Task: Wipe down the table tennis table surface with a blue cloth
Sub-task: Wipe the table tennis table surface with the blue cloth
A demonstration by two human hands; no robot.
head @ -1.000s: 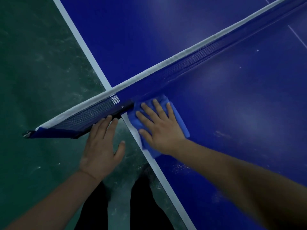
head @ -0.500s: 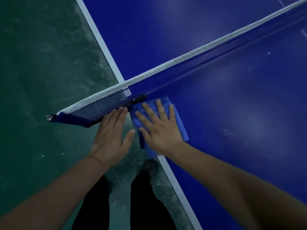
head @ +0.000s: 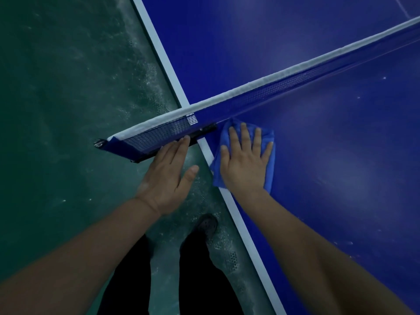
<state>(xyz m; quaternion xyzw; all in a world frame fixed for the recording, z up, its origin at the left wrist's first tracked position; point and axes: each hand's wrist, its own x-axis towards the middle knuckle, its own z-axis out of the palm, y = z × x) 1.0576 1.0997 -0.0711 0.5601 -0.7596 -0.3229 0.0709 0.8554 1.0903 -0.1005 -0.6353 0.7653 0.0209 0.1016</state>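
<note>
Right hand (head: pixel 246 165) flat, fingers straight and spread, palm pressing blue cloth (head: pixel 269 142) onto counter (head: pixel 341 155). Cloth lies wholly under this grip, edges showing past fingertips and both sides of palm; near corner overlaps white edge line (head: pixel 241 223). Cloth just beside net (head: pixel 261 96). Left hand (head: pixel 167 176) open, holding nothing, fingertips touching net's overhanging end. Green floor (head: pixel 56 87) below.

We've got scuffed green floor (head: pixel 56 110) from 9 to 6 o'clock, w/ dark trouser legs (head: pixel 200 280) at 6.
</note>
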